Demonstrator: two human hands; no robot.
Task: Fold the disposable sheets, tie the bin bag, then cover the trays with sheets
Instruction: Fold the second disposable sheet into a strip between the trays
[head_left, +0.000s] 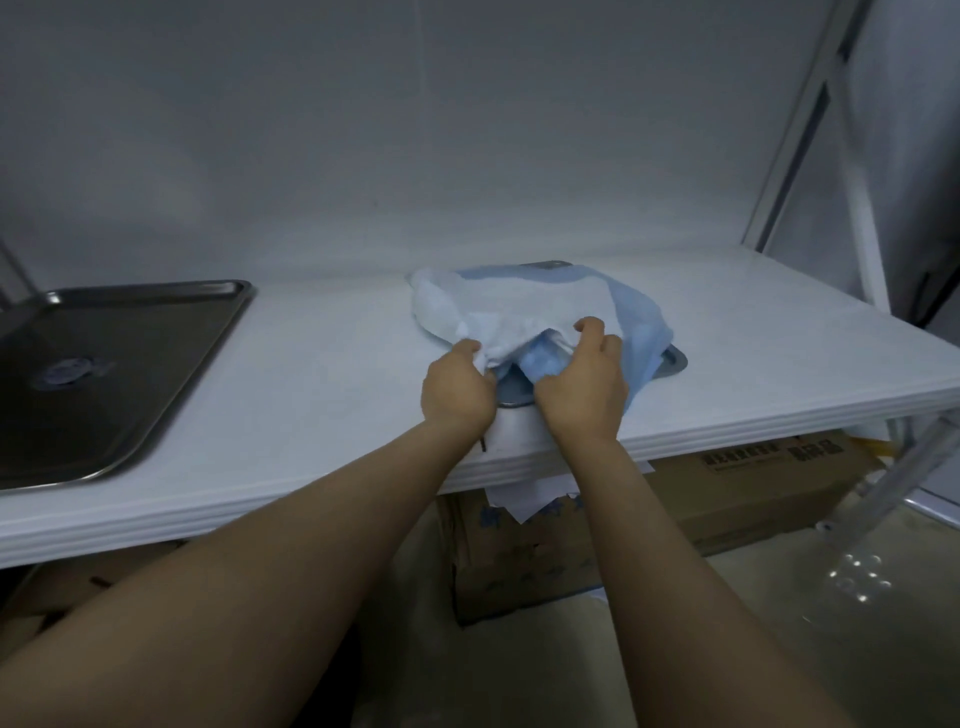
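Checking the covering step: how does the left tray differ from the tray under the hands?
The left tray lies bare, its dark metal surface showing; the right tray is mostly hidden under a crumpled blue-and-white sheet, only corners showing. No hand is at the left tray; the left hand and right hand grip the sheet over the right tray. Both sit on the white table.

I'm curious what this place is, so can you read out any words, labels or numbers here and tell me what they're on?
Brown cardboard box under the white table: black printed characters, too blurred to read.
Lower cardboard box: blue print, too blurred to read.
Round blue sticker on the bare steel tray: too small to read.
No other text shows.
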